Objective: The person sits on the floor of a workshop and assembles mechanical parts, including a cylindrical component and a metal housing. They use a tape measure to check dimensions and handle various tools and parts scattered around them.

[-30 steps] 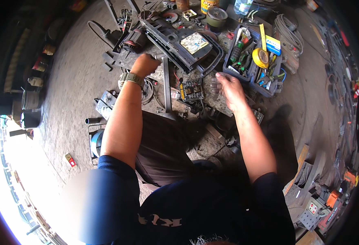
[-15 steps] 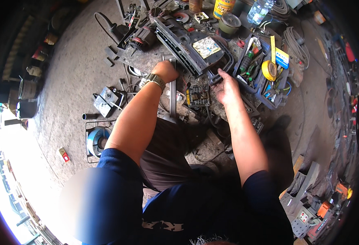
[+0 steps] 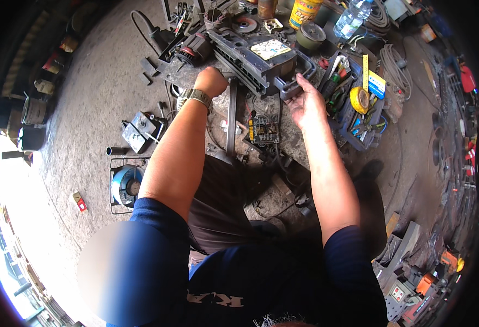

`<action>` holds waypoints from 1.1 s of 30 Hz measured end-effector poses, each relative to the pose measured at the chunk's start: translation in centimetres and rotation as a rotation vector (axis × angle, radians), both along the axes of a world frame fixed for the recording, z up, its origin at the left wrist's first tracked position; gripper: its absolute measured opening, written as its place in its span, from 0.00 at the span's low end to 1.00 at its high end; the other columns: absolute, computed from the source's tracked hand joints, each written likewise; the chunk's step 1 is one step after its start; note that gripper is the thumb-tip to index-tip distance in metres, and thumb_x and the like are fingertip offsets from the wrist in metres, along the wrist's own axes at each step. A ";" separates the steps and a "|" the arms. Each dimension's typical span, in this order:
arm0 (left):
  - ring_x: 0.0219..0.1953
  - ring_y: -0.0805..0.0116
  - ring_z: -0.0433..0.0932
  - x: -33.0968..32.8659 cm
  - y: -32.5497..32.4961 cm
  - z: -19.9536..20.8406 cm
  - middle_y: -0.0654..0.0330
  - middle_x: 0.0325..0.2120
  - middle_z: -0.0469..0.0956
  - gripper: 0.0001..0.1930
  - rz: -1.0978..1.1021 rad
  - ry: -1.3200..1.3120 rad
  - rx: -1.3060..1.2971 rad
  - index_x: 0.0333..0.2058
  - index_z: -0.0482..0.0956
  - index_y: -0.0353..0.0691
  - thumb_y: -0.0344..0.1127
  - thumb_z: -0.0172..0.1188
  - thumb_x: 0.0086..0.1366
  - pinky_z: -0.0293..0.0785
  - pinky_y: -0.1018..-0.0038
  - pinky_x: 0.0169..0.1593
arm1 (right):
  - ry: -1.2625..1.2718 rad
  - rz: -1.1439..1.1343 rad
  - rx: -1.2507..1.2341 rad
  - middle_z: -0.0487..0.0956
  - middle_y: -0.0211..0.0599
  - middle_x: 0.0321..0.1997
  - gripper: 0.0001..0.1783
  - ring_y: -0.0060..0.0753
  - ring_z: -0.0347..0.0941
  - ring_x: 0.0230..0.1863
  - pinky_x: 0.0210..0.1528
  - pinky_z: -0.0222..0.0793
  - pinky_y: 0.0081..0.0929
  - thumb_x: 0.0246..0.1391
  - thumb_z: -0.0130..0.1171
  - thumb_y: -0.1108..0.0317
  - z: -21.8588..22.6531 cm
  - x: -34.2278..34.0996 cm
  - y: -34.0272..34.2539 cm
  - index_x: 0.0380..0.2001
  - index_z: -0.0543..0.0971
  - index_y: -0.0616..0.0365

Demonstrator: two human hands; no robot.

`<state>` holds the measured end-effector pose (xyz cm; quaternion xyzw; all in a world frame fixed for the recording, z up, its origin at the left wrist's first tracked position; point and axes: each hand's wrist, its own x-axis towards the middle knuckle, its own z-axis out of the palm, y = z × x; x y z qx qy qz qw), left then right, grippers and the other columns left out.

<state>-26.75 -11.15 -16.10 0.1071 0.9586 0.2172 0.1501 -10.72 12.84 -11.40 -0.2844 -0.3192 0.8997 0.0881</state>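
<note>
A dark grey machine casing (image 3: 257,70) with vent slots along its long side and a pale sticker on top lies tilted at the far middle. My right hand (image 3: 308,106) supports its black handle (image 3: 302,80) at the right end, thumb over the handle and fingers curled beneath. At the casing's left end my left hand (image 3: 210,83) is closed, a watch on its wrist; what lies in its fingers is hidden. Between my forearms, a flat metal bar (image 3: 232,121) runs toward me. A small circuit board (image 3: 264,129) with a yellow edge sits beside it.
A tool tray (image 3: 356,131) with a yellow tape measure (image 3: 359,100) stands right of my right hand. An angle grinder (image 3: 193,49) lies behind my left hand. Beyond are a yellow tub (image 3: 304,13) and a water bottle (image 3: 352,20). A blue fan (image 3: 126,185) sits at left.
The casing's right end and handle have risen and swung away from me, with my right hand following. My left hand has shifted slightly left and farther away.
</note>
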 end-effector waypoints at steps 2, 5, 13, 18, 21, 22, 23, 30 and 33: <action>0.47 0.41 0.85 -0.5 0.2 -0.9 0.38 0.39 0.84 0.15 -0.011 -0.010 0.037 0.37 0.87 0.30 0.35 0.59 0.58 0.81 0.58 0.53 | 0.036 -0.016 -0.002 0.80 0.34 0.44 0.17 0.31 0.78 0.45 0.46 0.77 0.34 0.62 0.68 0.64 0.7 -0.6 0.0 0.50 0.77 0.58; 0.46 0.45 0.85 -1.8 1.0 -3.2 0.42 0.38 0.85 0.13 0.006 -0.062 0.212 0.37 0.87 0.34 0.33 0.59 0.58 0.81 0.60 0.50 | 0.055 -0.021 -0.012 0.80 0.30 0.43 0.14 0.32 0.78 0.46 0.50 0.75 0.37 0.60 0.70 0.62 1.4 -1.7 0.6 0.46 0.79 0.50; 0.48 0.53 0.84 -5.0 0.6 -9.9 0.44 0.43 0.84 0.10 0.340 -0.380 0.943 0.38 0.85 0.34 0.30 0.60 0.60 0.81 0.65 0.48 | 0.061 -0.009 0.015 0.81 0.30 0.42 0.15 0.32 0.78 0.45 0.49 0.74 0.38 0.60 0.70 0.64 3.4 -3.0 -0.1 0.47 0.78 0.51; 0.36 0.56 0.85 0.4 4.0 0.0 0.50 0.37 0.84 0.10 0.717 -0.442 1.160 0.42 0.79 0.34 0.35 0.57 0.71 0.83 0.63 0.42 | 0.089 -0.050 0.013 0.81 0.30 0.43 0.14 0.31 0.78 0.45 0.49 0.74 0.37 0.61 0.69 0.64 3.6 -2.6 -0.1 0.47 0.77 0.51; 0.32 0.57 0.86 0.2 4.1 -0.2 0.53 0.35 0.84 0.09 0.709 -0.465 1.242 0.45 0.78 0.36 0.35 0.55 0.74 0.85 0.60 0.39 | 0.113 -0.048 0.010 0.81 0.30 0.43 0.15 0.31 0.78 0.45 0.49 0.75 0.37 0.61 0.69 0.64 4.3 -2.6 -0.8 0.47 0.77 0.52; 0.32 0.58 0.86 0.0 4.4 -0.4 0.53 0.35 0.84 0.09 0.708 -0.506 1.274 0.45 0.78 0.37 0.35 0.55 0.74 0.85 0.60 0.38 | 0.121 -0.052 0.013 0.81 0.30 0.42 0.15 0.31 0.78 0.44 0.48 0.75 0.37 0.60 0.68 0.65 4.6 -2.6 -0.8 0.47 0.77 0.53; 0.33 0.57 0.86 -0.9 3.8 -2.2 0.53 0.35 0.84 0.09 0.613 -0.440 1.245 0.45 0.78 0.37 0.35 0.55 0.73 0.86 0.59 0.38 | 0.129 -0.043 0.020 0.80 0.30 0.42 0.15 0.32 0.78 0.44 0.49 0.75 0.37 0.60 0.68 0.65 4.7 -2.8 -0.9 0.47 0.76 0.53; 0.43 0.58 0.85 -1.8 5.2 -4.2 0.52 0.41 0.83 0.13 0.504 -0.534 1.193 0.46 0.79 0.34 0.36 0.55 0.70 0.82 0.59 0.46 | 0.087 -0.064 0.094 0.80 0.36 0.43 0.16 0.35 0.79 0.44 0.52 0.75 0.38 0.57 0.67 0.68 5.6 -3.0 1.0 0.45 0.75 0.56; 0.45 0.58 0.85 -0.4 5.2 -1.2 0.51 0.42 0.83 0.13 0.603 -0.686 1.317 0.45 0.79 0.33 0.35 0.55 0.67 0.81 0.59 0.46 | 0.118 -0.039 0.103 0.80 0.36 0.43 0.16 0.36 0.79 0.44 0.53 0.75 0.39 0.57 0.67 0.68 5.9 -2.8 1.3 0.46 0.75 0.57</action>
